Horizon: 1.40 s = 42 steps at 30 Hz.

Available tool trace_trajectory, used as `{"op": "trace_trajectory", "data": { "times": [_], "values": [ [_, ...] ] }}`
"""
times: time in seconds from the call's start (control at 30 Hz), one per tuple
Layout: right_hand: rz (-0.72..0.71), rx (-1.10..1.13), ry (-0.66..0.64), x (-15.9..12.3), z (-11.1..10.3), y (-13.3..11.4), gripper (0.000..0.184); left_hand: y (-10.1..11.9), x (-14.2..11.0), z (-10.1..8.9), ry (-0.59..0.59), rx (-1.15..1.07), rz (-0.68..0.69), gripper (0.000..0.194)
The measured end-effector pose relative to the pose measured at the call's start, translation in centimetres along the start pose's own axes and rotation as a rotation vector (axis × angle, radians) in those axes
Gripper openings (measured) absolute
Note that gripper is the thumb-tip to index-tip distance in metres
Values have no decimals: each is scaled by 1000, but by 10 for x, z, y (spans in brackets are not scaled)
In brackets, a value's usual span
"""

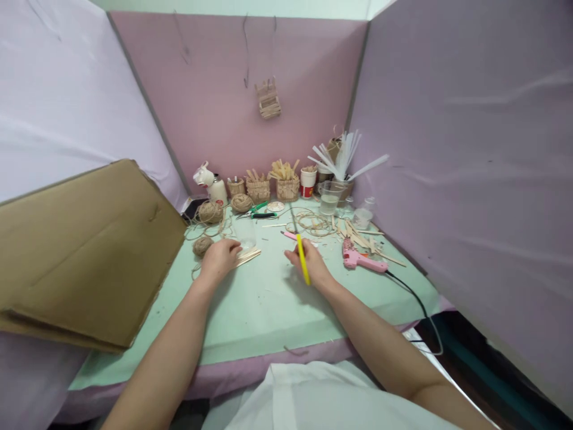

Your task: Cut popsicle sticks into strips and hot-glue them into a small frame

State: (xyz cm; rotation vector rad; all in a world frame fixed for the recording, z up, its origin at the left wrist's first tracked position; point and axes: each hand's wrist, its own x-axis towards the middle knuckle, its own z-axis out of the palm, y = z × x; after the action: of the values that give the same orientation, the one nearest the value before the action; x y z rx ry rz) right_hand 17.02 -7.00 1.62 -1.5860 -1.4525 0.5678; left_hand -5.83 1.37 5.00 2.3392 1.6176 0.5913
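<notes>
Tablecloth [268, 316], pale green, ends at the near side in a purple band [250, 375], with the wearer's white garment [322, 400] close against it. Cloth runs from that edge up between the forearms, giving both hands room to move sideways and back. A large cardboard sheet [85, 251] leans over the left edge and limits travel there.

Right hand [317, 267] holds a yellow-handled tool [303, 263], its thin dark blade pointing away; the thumb stands off to the left, the other fingers are curled and partly hidden by the handle. Left hand [219, 258] rests at a bundle of thin wooden sticks [249, 257], fingers close together and bent; whether they pinch the sticks cannot be told.

A pink glue gun [358, 260] lies right of the right hand, its cord dropping over the table's right edge. Beyond it are loose wood strips [356, 234]; left of these, a coil of twine [313, 226]. A small twine ball [203, 246] sits just beside the left hand.

At the rear, a white paper cup [308, 175] bears a red-and-yellow print and a white bottle [218, 190] a red mark; both too small to read. A miniature wooden chair [268, 101] hangs before the pink back panel [215, 119].
</notes>
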Motion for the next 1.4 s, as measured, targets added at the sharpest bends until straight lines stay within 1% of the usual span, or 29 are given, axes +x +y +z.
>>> {"op": "trace_trajectory", "data": {
  "times": [0.07, 0.13, 0.17, 0.3, 0.43, 0.53, 0.67, 0.77, 0.83, 0.9, 0.97, 1.0, 1.07, 1.13, 1.2, 1.27, 1.33, 1.4],
  "values": [
    [26, -270, -86, -1, -6, 2, 20, -1, 0, 1, 44, 63, 15, 30],
    [41, -427, -152, -4, -14, 3, 17, -3, 0, 4, 85, 75, 9, 31],
    [45, -465, -164, -7, -18, 3, 16, -4, 0, 5, 99, 75, 14, 31],
    [56, -559, -195, -20, -26, -1, 19, -4, -1, 11, 134, 42, 95, 31],
    [49, -599, -216, -27, -26, -6, 22, 0, -4, 15, 163, 6, 152, 32],
    [44, -620, -219, -28, -25, -6, 25, 3, -6, 17, 153, -22, 192, 32],
    [12, -669, -205, -27, -22, -6, 26, 8, -9, 17, 97, -65, 201, 30],
    [-9, -722, -190, -29, -21, -10, 26, 11, -12, 16, 82, -96, 213, 31],
    [-31, -756, -186, -28, -24, -14, 27, 11, -13, 16, 91, -97, 214, 34],
    [-67, -779, -179, -20, -32, -19, 28, 10, -13, 17, 110, -88, 201, 38],
    [-110, -786, -156, 3, -44, -25, 27, 9, -13, 19, 141, -83, 182, 40],
    [-134, -783, -140, 20, -50, -29, 27, 9, -12, 20, 160, -85, 175, 41],
    [-171, -774, -95, 66, -59, -35, 29, 8, -12, 22, 204, -95, 169, 42],
    [-191, -762, -42, 120, -63, -40, 31, 8, -11, 23, 253, -112, 158, 42],
    [-186, -755, 12, 172, -61, -43, 32, 8, -11, 23, 298, -139, 141, 41],
    [-173, -751, 71, 216, -54, -42, 33, 7, -11, 23, 327, -178, 127, 40],
    [-156, -747, 122, 248, -45, -38, 32, 7, -12, 22, 329, -224, 119, 40],
    [-133, -738, 171, 271, -36, -31, 33, 6, -12, 21, 327, -268, 104, 40]
  ]
}}
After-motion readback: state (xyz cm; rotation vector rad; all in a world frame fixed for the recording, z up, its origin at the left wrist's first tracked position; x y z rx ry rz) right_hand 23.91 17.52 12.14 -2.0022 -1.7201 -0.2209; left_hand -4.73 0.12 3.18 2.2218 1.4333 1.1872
